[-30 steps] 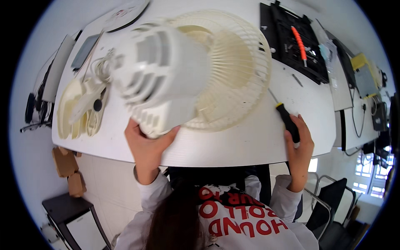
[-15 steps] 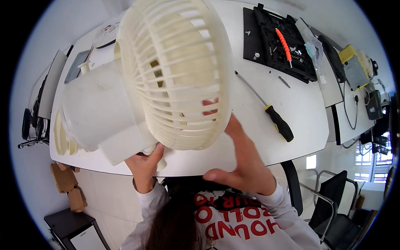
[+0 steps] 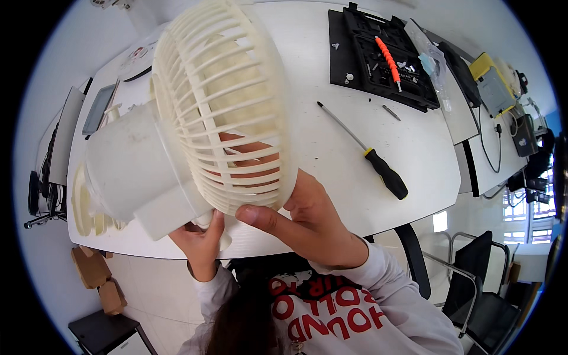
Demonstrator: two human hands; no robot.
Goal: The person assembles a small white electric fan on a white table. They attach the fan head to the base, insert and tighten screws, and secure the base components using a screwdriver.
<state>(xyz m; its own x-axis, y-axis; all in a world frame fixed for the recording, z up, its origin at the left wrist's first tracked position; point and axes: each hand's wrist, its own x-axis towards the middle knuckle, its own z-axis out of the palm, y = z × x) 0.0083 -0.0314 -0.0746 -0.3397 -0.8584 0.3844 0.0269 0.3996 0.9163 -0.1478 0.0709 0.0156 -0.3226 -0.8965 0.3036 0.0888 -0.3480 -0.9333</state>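
A cream-white electric fan (image 3: 127, 163) is tilted over the left part of the table, its ribbed guard (image 3: 198, 97) facing right. My left hand (image 3: 202, 247) is closed round a narrow part under the housing; its fingers are mostly hidden. At the guard's near rim is my right hand (image 3: 316, 222). Its thumb lies outside against the ribs, while the fingers reach into the open front and show between the ribs. A rounded cream part sits inside the guard.
Right of the fan lie a black-and-yellow screwdriver (image 3: 386, 173) and a small metal bit (image 3: 391, 112). An opened black tool case (image 3: 387, 71) holds an orange flexible shaft (image 3: 387, 59). Cream plastic parts (image 3: 83, 204) rest at the left edge. A black chair (image 3: 470, 272) stands right.
My right hand has moved left, from beside the guard to gripping its rim, with fingers inside. The fan has shifted slightly left in the view. My left hand keeps its hold.
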